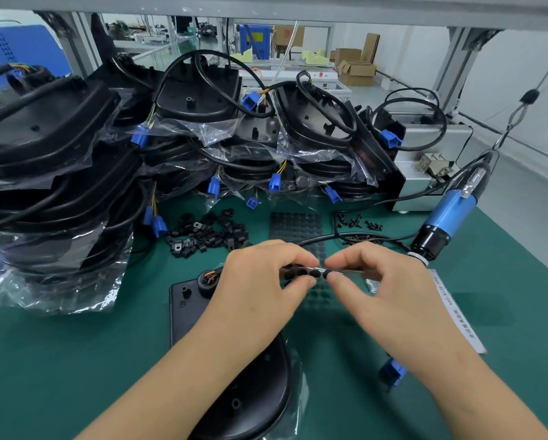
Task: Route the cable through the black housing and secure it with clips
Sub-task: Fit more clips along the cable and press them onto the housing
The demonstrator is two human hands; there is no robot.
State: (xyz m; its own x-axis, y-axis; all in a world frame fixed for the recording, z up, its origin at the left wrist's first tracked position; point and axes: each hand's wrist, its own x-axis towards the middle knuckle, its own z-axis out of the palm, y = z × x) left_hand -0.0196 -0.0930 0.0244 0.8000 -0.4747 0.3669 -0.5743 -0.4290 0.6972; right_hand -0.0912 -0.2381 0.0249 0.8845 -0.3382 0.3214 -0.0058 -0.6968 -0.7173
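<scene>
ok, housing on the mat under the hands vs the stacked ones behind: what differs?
The housing on the mat lies flat, unbagged and alone; the stacked housings sit piled and tilted in clear plastic bags. The stacked ones show looped cables and blue connectors; the near one shows only wires at its grommet. Both are black plastic.

Both hands raised together at centre, fingertips nearly meeting.
The left hand (pixel 263 281) and right hand (pixel 369 281) reach forward on bare forearms, backs upward, fingers curled; each pinches one end of a thin strip between thumb and fingertips.
</scene>
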